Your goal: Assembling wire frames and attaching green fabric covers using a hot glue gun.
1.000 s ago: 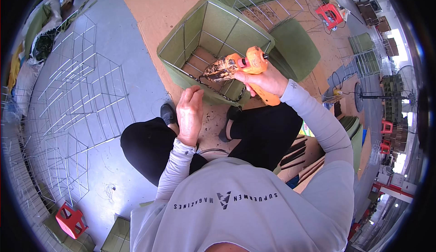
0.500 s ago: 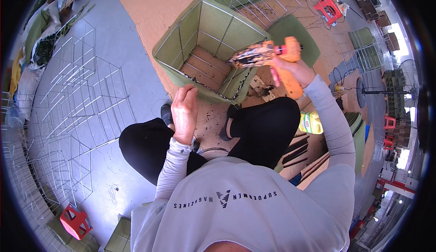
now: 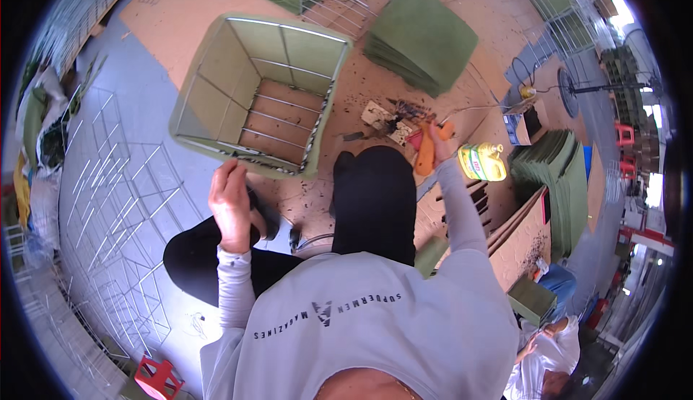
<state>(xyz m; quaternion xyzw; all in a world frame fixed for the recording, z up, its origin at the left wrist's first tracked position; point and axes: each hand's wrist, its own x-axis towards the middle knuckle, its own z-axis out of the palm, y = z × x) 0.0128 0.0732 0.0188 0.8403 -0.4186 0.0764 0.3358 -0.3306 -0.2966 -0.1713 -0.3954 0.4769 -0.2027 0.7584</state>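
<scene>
Green-walled square bin of thin sheet over a silver wire frame point(image 3: 296, 57) sits just beyond the left hand point(image 3: 231, 209), its mouth facing me. That hand's fingers are bunched and half bent at the bin's near rim; I see nothing in them, and from my end I cannot tell whether they touch or pinch that edge. A dark, speckled line of glue point(image 3: 267, 165) runs along the side nearest those fingers and up the side toward the right hand point(image 3: 439, 144). The far and left edges show bare bright wire. I judge the wrapping of the walls done and the gluing about half done, with those two plain edges left; the bottom is only bars, and I cannot tell whether it is meant to be covered.

My right hand, well apart from the bin, is closed round an orange pistol-shaped glue gun point(image 3: 424, 156), whose black-crusted nose lies by a stained, pale board scrap point(image 3: 379, 115). Just right of it stands a yellow plastic jug point(image 3: 487, 163). Farther ahead lies a stack of flat green square sheets point(image 3: 426, 36); well left of the left hand, bare silver wire frames point(image 3: 119, 205) suggest much more remains.
</scene>
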